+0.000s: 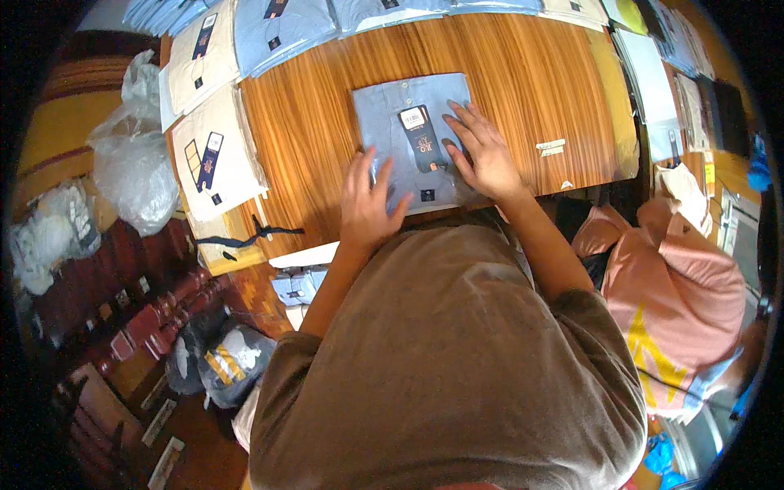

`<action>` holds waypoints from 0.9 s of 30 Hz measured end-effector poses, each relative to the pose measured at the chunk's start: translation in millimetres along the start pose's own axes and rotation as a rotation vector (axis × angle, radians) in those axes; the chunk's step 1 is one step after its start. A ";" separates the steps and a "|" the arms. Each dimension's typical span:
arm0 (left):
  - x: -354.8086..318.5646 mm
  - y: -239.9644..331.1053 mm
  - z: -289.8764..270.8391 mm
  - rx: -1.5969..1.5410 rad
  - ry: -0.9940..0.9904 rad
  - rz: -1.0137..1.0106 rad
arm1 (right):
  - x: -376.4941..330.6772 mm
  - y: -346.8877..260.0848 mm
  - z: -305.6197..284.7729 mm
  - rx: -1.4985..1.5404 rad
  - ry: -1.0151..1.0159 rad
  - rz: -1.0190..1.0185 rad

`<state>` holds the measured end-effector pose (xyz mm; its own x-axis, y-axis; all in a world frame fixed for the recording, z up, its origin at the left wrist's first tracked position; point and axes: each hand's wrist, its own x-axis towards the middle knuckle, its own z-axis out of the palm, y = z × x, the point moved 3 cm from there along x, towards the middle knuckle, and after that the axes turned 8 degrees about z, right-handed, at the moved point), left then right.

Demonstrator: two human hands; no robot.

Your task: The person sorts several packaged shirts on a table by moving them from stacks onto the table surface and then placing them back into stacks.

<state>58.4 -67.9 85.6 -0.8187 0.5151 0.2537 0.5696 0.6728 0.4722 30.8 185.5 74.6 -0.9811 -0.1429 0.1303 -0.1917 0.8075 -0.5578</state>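
At frame centre, both hands press flat on a folded blue shirt [408, 139].
Left hand [367, 204] and right hand [483, 151] lie apart, fingers spread; bare counter [531, 82] lies right.

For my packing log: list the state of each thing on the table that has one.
Blue shirt: folded flat, tagged, both hands pressing on it.
Left hand: open, palm down on shirt.
Right hand: open, fingers spread on shirt.
Cream shirts: folded, tagged, stacked at left.
Plastic bags: crumpled, off the table's left edge.

Brown-grey short-sleeved T-shirt — bare forearms.
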 end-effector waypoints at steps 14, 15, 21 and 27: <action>-18.3 2.9 -5.5 0.560 -0.153 -0.350 | -50.3 -4.4 -21.3 -0.074 -0.301 -0.298; -13.7 3.5 -4.8 0.543 -0.132 -0.385 | -53.2 -4.6 -19.5 -0.052 -0.282 -0.364; -3.7 11.1 14.5 0.468 -0.059 -0.415 | -31.3 4.5 -8.8 0.021 -0.193 -0.299; 41.7 3.5 38.5 0.422 -0.002 -0.246 | 26.0 -33.2 28.5 -0.076 -0.071 -0.280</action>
<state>29.0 -23.7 65.3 -0.9328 0.3145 0.1761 0.3393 0.9311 0.1343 10.9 138.7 73.2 -0.8904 -0.4034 0.2110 -0.4550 0.7714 -0.4449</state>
